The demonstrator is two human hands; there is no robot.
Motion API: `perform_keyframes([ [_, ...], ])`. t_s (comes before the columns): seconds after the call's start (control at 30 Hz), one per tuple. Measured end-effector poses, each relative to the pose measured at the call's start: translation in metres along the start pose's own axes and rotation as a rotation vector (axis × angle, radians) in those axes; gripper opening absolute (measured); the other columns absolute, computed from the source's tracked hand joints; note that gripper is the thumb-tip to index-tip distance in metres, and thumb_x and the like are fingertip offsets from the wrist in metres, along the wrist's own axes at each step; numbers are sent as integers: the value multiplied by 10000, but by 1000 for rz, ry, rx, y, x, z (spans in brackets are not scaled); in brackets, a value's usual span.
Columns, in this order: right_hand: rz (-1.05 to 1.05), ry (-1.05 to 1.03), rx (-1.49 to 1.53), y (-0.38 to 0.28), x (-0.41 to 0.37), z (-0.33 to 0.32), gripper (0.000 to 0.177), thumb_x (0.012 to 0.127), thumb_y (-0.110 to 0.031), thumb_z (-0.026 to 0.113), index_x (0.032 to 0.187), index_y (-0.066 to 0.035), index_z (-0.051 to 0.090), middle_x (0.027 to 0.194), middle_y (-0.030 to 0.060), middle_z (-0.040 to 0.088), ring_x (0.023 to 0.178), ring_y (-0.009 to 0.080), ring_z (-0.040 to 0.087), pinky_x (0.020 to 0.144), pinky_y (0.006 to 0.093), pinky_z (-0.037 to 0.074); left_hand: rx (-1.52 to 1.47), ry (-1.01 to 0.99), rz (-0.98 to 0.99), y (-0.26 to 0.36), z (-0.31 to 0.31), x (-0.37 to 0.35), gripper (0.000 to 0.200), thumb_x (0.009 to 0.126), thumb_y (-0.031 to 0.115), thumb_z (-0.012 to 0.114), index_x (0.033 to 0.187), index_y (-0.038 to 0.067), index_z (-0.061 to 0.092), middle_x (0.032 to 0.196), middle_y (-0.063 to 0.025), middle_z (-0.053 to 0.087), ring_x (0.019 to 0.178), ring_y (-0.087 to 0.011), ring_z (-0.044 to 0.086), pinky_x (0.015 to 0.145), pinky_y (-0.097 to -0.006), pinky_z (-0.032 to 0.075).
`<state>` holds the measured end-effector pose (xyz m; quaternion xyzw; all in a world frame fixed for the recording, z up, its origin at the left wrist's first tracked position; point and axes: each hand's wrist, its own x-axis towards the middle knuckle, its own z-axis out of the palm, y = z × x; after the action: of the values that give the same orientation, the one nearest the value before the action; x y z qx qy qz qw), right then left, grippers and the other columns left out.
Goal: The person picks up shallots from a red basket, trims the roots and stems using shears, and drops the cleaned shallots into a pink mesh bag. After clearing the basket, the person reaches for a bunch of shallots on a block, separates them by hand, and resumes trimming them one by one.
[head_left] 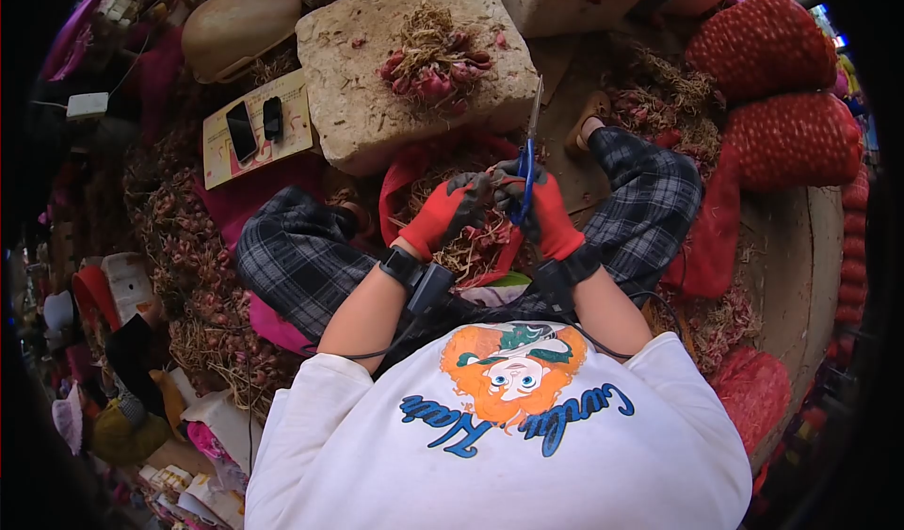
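The person sits low with knees spread, so the lap makes a working place in which a red bag (400,177) lies open with shallots (474,246) and their dry roots. The left hand (450,212), in a red glove, is curled narrow on a few of these shallots and holds them just beside the right hand (551,217). The right hand is closed on the blue handles of the scissors (530,139), blades pointing away from the body, probably for safety. A foam block (377,78) stands in front, within arm's reach, and serves as a counter for a small heap of bulbs (431,67). Full red mesh sacks (765,45) are stacked to the right. More roots and bulbs cover the floor (188,266), and two phones (256,125) lie on a board.
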<state>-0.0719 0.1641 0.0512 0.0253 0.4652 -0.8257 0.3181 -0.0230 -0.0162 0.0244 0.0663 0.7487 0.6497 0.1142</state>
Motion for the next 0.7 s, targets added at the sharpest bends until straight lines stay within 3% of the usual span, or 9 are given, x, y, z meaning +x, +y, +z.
perform_keyframes([
  [0.1,-69,33,-106,-4,4,2,313,789,9,594,1096,0,538,973,94,628,811,143,635,687,247,525,547,90,240,3,-4,-6,321,926,228,509,1159,7,506,853,-83,548,624,-143,539,590,-303,465],
  [0.2,-98,24,-406,-22,4,13,329,790,15,598,1112,1,532,1004,81,620,886,134,617,733,241,506,464,11,279,-1,-11,-10,484,748,94,635,1184,-35,468,1046,-215,547,927,-356,538,812,-350,465],
  [0.27,-51,-52,-549,-27,3,11,332,796,4,607,1119,4,530,1024,71,615,920,130,604,749,238,492,286,-69,186,6,-13,-9,532,734,113,653,1203,-44,456,1073,-227,542,963,-372,538,834,-365,457],
  [0.37,-91,41,-425,-6,11,-6,333,804,-25,633,1122,5,535,996,67,621,885,130,608,738,241,492,327,-69,216,2,-6,-4,425,801,118,575,1192,-19,479,989,-152,570,830,-263,574,700,-335,475],
  [0.43,-47,34,-463,-4,9,-8,305,825,-69,626,1110,3,542,957,72,621,857,142,615,721,256,508,383,-66,173,8,-4,-5,437,799,125,576,1202,-11,474,1001,-150,572,842,-267,571,702,-346,472],
  [0.47,-28,31,-484,-5,8,-10,294,835,-91,622,1104,3,546,938,75,622,842,148,619,713,263,516,373,-81,96,12,-6,-5,514,761,133,622,1223,-17,454,1061,-188,558,930,-329,551,777,-375,459],
  [0.53,105,57,-193,-4,2,-11,261,840,-123,610,1065,-2,556,919,72,618,824,150,614,707,263,505,448,-45,86,10,-7,-7,507,751,144,635,1204,-6,465,1088,-199,561,995,-365,547,826,-398,454],
  [0.6,179,40,30,1,1,-18,254,846,-144,597,1055,-4,557,896,67,613,798,153,614,696,266,503,613,51,219,-11,-4,-13,342,809,149,572,1126,29,526,1019,-142,594,952,-310,579,776,-384,470],
  [0.7,167,-13,119,9,4,-30,274,848,-149,593,1075,0,551,876,67,612,759,159,623,672,276,518,472,90,189,8,1,-11,371,777,147,608,1124,40,536,1074,-164,587,981,-367,550,847,-416,436],
])
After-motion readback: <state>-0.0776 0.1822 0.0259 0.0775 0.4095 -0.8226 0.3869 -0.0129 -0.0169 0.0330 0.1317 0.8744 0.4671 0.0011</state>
